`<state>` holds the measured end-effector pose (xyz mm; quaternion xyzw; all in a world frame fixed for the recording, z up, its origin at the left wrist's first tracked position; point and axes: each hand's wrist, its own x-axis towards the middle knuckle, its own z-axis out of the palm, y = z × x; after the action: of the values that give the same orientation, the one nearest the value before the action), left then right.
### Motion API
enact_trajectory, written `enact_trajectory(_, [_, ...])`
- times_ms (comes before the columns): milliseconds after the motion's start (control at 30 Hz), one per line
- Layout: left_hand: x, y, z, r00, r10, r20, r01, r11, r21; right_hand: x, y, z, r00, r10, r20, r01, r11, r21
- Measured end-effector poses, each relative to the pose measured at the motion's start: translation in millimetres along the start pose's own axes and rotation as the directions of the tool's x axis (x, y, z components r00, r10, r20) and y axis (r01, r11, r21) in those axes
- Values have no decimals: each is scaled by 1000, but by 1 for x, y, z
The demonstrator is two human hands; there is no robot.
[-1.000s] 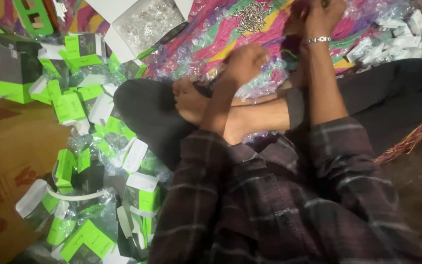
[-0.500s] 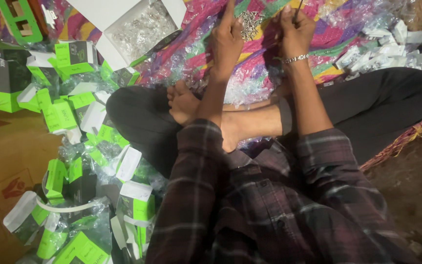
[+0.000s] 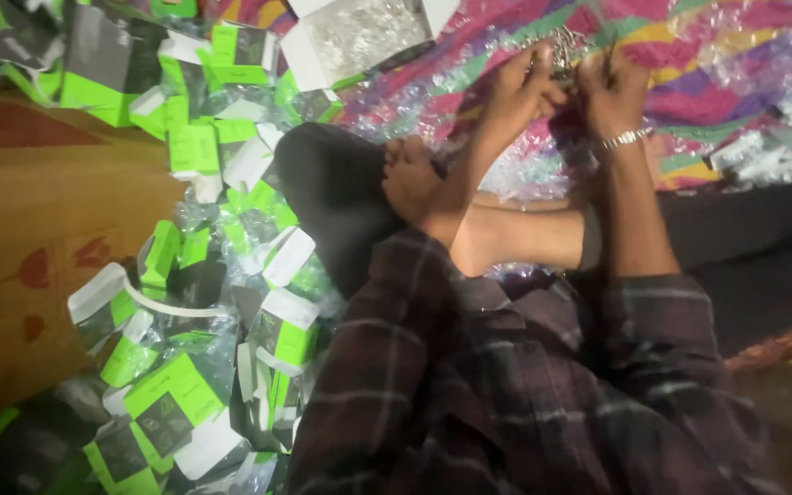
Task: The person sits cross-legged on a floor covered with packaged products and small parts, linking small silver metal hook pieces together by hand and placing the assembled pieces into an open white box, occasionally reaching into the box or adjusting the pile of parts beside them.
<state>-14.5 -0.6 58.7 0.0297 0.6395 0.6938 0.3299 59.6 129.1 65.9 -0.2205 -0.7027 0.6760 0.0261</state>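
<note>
Both hands have moved closer together since a moment ago: the left hand (image 3: 517, 87) and right hand (image 3: 612, 92) now pinch a cluster of small metal pieces (image 3: 565, 48) above the bare foot (image 3: 412, 174). Fingers are closed on it. Green-and-white boxes (image 3: 277, 325) lie piled left of the foot.

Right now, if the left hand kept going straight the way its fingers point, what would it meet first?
The left hand already touches the small pile of silvery metal pieces, so that comes first; past it lies the colourful cloth. Depth is unclear.
</note>
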Motion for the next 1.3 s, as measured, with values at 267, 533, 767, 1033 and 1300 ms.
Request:
enact_trajectory(267, [29,73,-135,799,556,-228,-42,430,902,-7,8,9,840,-199,505,272,960,-73])
enact_trajectory(533, [28,69,-170,863,425,-272,144,310,940,-6,14,6,963,-27,270,52,995,-86])
enact_trajectory(767, [27,71,-170,795,586,-154,49,191,980,-6,17,8,973,-42,228,74,989,-130])
enact_trajectory(1033, [39,74,-169,864,452,-224,151,192,970,-8,23,5,976,-43,214,96,965,-245])
enact_trajectory(1300, [27,69,-158,691,720,-67,-238,314,919,-6,13,10,979,-128,161,149,981,-122])
